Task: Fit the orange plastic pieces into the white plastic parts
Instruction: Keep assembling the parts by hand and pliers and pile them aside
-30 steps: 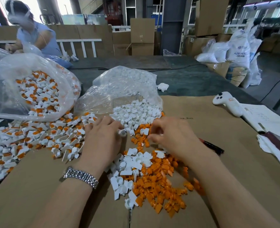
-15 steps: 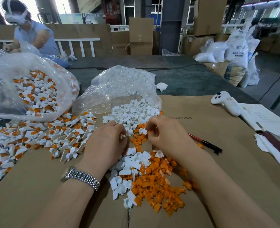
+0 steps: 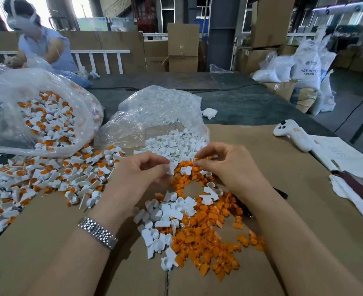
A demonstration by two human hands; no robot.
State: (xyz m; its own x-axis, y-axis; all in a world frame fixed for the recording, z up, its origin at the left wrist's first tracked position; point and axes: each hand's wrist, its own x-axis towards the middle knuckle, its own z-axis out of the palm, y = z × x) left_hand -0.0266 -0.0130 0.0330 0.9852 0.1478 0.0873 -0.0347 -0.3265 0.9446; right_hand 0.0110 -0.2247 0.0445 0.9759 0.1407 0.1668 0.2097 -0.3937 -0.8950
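- Head view: your left hand (image 3: pixel 140 176) has its fingers curled, thumb and fingertips pinching a small white part (image 3: pixel 172 167) at the inner edge of the hand
- your right hand (image 3: pixel 225 165) is curled too, thumb and forefinger pinched on a small orange piece (image 3: pixel 198 158); only a sliver of it shows between the fingertips
- the two hands are close together but apart, the white part and the orange piece not yet joined, both held just above the loose heap
- right under your hands lies a heap of orange pieces (image 3: pixel 204 238) mixed with loose white parts (image 3: pixel 167 212), spread on the brown cardboard sheet (image 3: pixel 283 159) that covers the table
- beyond your fingers, more white parts spill out of an open clear bag (image 3: pixel 155 116)
- to your left, a spread of finished parts (image 3: pixel 48 180), white with orange fitted in, runs back into a second clear bag (image 3: pixel 37 110) holding more of the same
- a metal watch (image 3: pixel 98 232) sits on your left wrist
- a dark pen (image 3: pixel 281 192) pokes out from behind your right forearm
- far right: a white controller (image 3: pixel 291 133), a sheet of paper (image 3: pixel 343 157) and a crumpled white cloth (image 3: pixel 353 199)
- another person (image 3: pixel 41 41) works at the far left end of the table
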